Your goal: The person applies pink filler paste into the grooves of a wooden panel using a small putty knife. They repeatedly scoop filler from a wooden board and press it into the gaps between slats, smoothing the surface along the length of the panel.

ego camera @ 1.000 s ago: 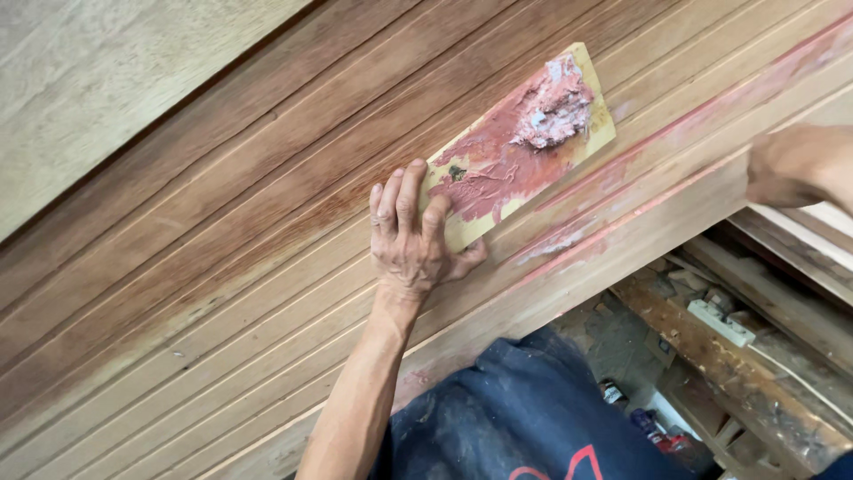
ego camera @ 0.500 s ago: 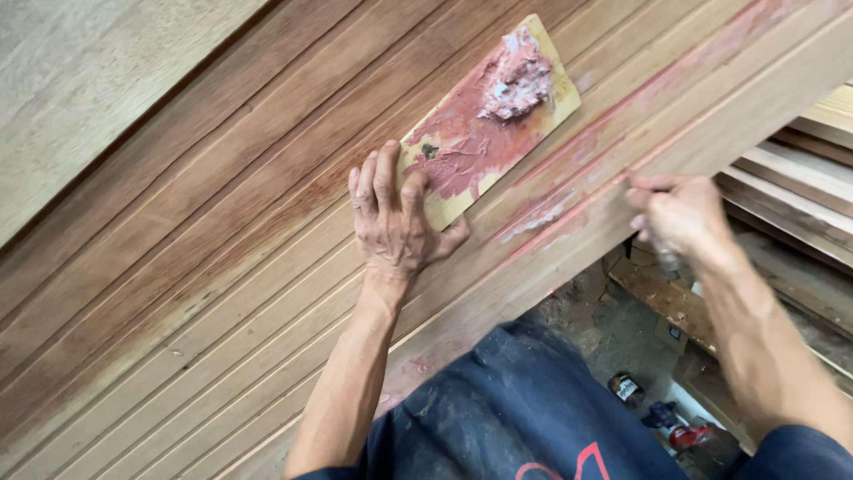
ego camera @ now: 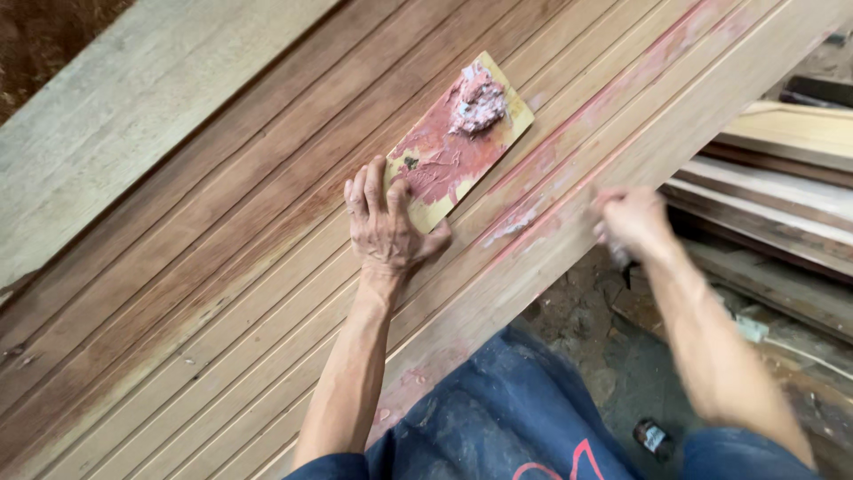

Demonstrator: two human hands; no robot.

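Your left hand (ego camera: 386, 222) lies open, pressing flat the stiff, light board (ego camera: 458, 147) of soft sticky putty (ego camera: 478, 100); your blurred right hand (ego camera: 633, 222), beside the plank (ego camera: 613, 160), I cannot tell.

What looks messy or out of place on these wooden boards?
Pinkish filler smears streak the grooved boards beside the blurred right hand. The putty-covered board, steadied by the left hand, lies askew across the grooves.
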